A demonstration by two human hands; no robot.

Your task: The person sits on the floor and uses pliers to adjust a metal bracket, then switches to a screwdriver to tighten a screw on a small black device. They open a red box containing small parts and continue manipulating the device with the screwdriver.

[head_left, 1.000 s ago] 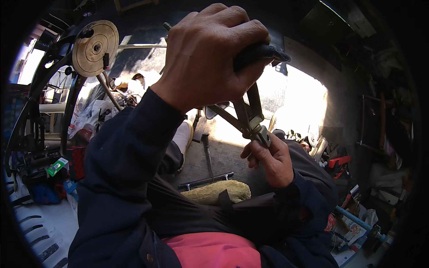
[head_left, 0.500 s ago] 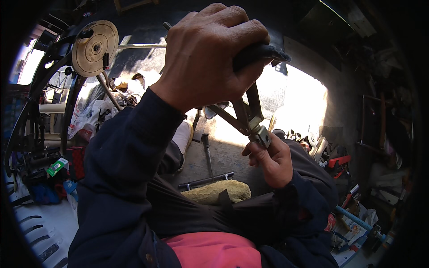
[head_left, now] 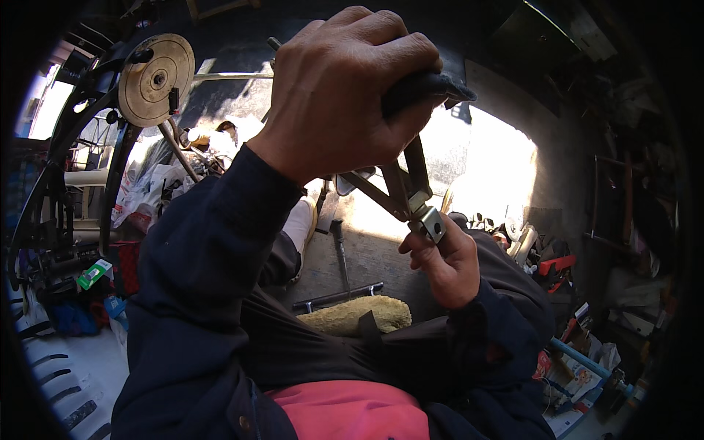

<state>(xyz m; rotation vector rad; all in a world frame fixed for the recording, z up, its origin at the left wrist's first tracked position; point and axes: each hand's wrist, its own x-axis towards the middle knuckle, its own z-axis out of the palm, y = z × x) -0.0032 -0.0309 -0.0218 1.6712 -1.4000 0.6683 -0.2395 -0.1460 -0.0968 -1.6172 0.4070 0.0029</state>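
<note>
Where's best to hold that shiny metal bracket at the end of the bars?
Probably pinch the metal bracket by its lower end, coming from the near right, where the right hand is: that end juts beyond the bars, with a flat face.

Dark navy sleeves [head_left: 198,242], black trousers [head_left: 293,345], pink shirt [head_left: 352,411]

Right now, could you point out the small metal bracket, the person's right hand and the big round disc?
Bracket [head_left: 427,222]: head view, on its shiny plate, beside the hole.
Right hand [head_left: 454,268]: head view, on its middle.
Disc [head_left: 154,86]: head view, on its flat face, near the centre.
</note>
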